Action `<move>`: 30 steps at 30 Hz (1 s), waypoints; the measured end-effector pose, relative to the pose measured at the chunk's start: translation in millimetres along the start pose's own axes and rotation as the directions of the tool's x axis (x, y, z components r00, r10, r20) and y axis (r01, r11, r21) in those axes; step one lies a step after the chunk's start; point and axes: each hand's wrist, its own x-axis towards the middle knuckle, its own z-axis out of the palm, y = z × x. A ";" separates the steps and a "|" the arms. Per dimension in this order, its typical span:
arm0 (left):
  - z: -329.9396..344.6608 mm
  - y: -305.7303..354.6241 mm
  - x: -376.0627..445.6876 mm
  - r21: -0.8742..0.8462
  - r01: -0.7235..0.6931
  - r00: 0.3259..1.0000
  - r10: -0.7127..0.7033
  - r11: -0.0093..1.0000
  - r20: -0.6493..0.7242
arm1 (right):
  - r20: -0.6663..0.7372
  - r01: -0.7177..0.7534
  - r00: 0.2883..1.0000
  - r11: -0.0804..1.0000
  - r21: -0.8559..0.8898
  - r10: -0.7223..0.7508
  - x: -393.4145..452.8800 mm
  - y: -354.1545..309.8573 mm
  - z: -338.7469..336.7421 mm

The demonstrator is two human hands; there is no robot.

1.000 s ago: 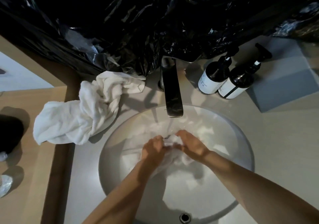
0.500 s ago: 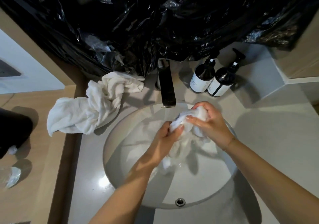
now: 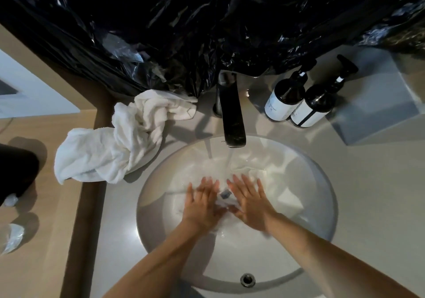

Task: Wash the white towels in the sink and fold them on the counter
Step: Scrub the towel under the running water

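Rinsing step: crumpled towel [image 3: 110, 146] waits on counter [image 3: 368, 194], left of frame. Centre: left hand [image 3: 202, 203] and right hand [image 3: 250, 203] lie flat, fingers spread, grasping nothing, pressing wet towel [image 3: 253, 173] into sink [image 3: 322, 217] under running faucet [image 3: 231, 113]. Advice: knead evenly, keep cloth under stream.

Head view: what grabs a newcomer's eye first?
Both hands, left hand and right hand, press flat with straight fingers on a white towel in the sink, under water running from the faucet. A crumpled towel lies on the counter to the left, with black plastic sheeting behind.
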 end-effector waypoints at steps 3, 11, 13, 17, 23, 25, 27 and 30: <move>-1.8 3.8 18.4 0.071 -0.042 0.998 0.039 0.997 0.047 | 0.076 0.010 0.997 1.000 0.025 -0.011 18.1 8.8 3.6; -17.9 7.5 32.8 -0.194 0.158 0.986 -0.145 0.968 0.080 | 0.076 -0.131 0.991 0.878 0.460 0.108 30.6 13.5 -31.1; -27.1 9.9 33.7 -0.253 0.151 0.987 -0.134 0.956 0.086 | 0.099 -0.147 0.989 0.801 0.580 0.110 27.9 11.1 -47.4; -44.4 14.6 22.0 -0.654 0.037 0.994 -0.095 0.755 -0.053 | 0.067 -0.147 0.988 0.715 0.683 0.140 7.9 26.8 -63.8; -86.2 62.5 -3.3 -0.888 0.008 0.998 -0.059 0.460 -0.021 | -0.102 -0.091 0.950 0.574 0.813 0.295 -39.5 41.6 -115.9; -94.3 69.2 -12.2 -0.956 0.024 0.999 -0.040 0.293 0.013 | -0.153 -0.117 0.921 0.629 0.768 0.358 -52.1 44.2 -134.0; -104.7 69.5 -22.1 -0.986 0.039 0.999 0.008 0.162 0.041 | -0.174 -0.140 0.899 0.642 0.754 0.401 -60.1 45.7 -146.4; -104.4 58.0 -26.6 -0.990 -0.049 0.998 0.048 0.131 -0.043 | -0.201 -0.122 0.909 0.694 0.710 0.365 -64.5 38.6 -154.7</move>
